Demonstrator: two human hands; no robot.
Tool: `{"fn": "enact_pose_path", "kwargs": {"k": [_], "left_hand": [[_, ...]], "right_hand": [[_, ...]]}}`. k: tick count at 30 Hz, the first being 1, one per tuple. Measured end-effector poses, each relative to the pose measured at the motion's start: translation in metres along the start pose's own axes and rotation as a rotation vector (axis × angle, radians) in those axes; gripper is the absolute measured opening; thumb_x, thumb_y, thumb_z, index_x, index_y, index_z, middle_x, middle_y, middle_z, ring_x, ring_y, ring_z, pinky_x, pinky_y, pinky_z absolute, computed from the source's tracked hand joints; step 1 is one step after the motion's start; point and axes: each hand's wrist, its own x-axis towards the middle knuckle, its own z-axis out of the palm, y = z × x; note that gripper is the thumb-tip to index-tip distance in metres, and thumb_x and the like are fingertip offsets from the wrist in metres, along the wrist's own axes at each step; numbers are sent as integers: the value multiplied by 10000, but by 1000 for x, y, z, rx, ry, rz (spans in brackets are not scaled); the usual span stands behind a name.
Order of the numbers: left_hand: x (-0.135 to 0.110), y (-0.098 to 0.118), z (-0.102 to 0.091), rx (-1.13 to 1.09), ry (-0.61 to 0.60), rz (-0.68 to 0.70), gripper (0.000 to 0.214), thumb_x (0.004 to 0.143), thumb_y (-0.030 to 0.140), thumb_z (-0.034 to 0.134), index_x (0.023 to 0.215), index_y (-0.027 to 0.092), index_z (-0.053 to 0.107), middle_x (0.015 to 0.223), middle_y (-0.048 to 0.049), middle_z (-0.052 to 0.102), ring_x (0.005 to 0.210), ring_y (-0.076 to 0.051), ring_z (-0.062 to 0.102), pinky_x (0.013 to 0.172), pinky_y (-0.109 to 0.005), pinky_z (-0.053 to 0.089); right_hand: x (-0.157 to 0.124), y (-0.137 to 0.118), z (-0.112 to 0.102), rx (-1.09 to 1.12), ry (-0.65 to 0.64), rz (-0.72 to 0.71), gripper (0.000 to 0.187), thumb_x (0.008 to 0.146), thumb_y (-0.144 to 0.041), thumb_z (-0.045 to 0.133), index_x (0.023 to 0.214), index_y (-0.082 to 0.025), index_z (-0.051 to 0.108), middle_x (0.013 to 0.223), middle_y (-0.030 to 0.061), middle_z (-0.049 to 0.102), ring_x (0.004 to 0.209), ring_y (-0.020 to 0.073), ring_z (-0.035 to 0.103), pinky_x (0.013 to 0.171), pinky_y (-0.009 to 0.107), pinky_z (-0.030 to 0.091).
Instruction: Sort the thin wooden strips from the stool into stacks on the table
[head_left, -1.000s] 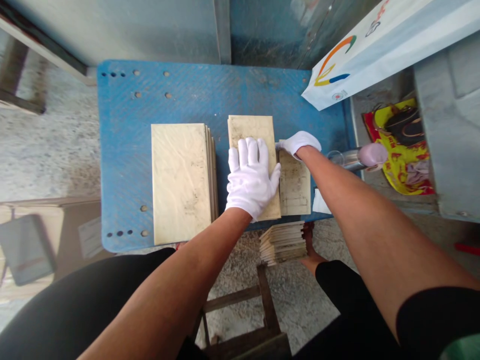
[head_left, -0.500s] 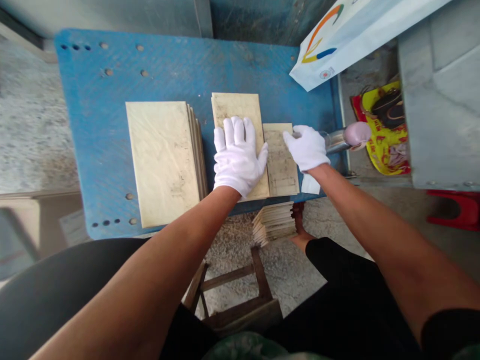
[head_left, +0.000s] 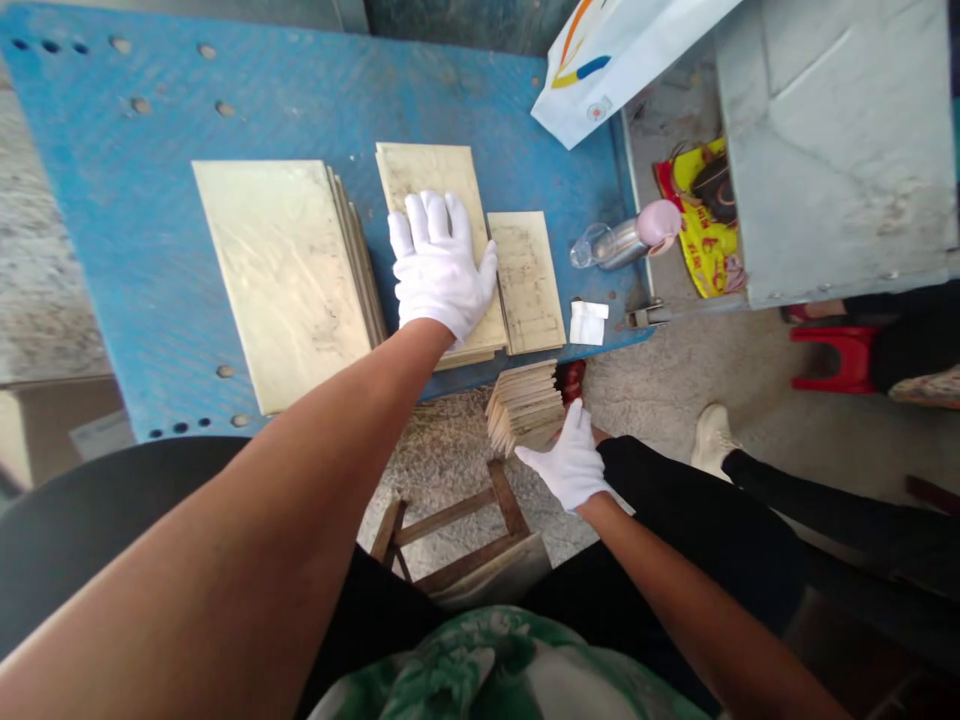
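My left hand [head_left: 442,265], in a white glove, lies flat with fingers stretched on the middle stack of cream boards [head_left: 431,165]. To its left stands a taller stack of larger cream boards [head_left: 277,270]. Against the right side of the middle stack lies a smaller, marked board [head_left: 527,285]. My right hand [head_left: 570,458], gloved too, is low beside a stack of small boards [head_left: 525,405] under the table's front edge. Its thumb and fingers are apart with nothing visible between them; whether it touches that stack I cannot tell.
All the upper stacks rest on a blue table [head_left: 300,110]. Toward its right end are a pink-capped bottle [head_left: 630,240], a white paper scrap [head_left: 589,323] and a white bag [head_left: 577,100]. A wooden stool [head_left: 450,520] stands below. Another person's shoe [head_left: 714,440] and a red stool [head_left: 836,360] are right.
My right hand has left the small board on the table and come down toward the lower stack. The left hand stays on the middle stack. The view has shifted to the right.
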Motion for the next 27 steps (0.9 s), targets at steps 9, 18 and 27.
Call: {"fn": "enact_pose_path", "kwargs": {"k": [9, 18, 27], "left_hand": [[-2, 1, -3, 15, 6, -10, 876, 881, 617, 161, 1588, 99, 139, 1682, -32, 141, 1538, -326, -49, 1237, -560, -71], [-2, 0, -2, 3, 1, -9, 844, 906, 604, 184, 1590, 110, 160, 1679, -45, 157, 1539, -302, -110, 1240, -543, -85], [-2, 1, -2, -14, -12, -18, 858, 890, 614, 169, 1597, 128, 144, 1676, -5, 175, 1535, -275, -148, 1245, -514, -116]], "right_hand": [[7, -15, 48, 46, 167, -6, 1467, 535, -641, 830, 1571, -32, -12, 1575, 342, 147, 1371, 480, 366, 1079, 537, 363], [15, -18, 63, 163, 364, -131, 1317, 616, -483, 808, 1538, 32, 22, 1503, 341, 250, 1403, 427, 286, 1141, 510, 309], [11, -9, 55, 177, 325, -95, 1233, 593, -431, 810, 1555, -77, 125, 1521, 279, 249, 1381, 417, 327, 1113, 515, 346]]}}
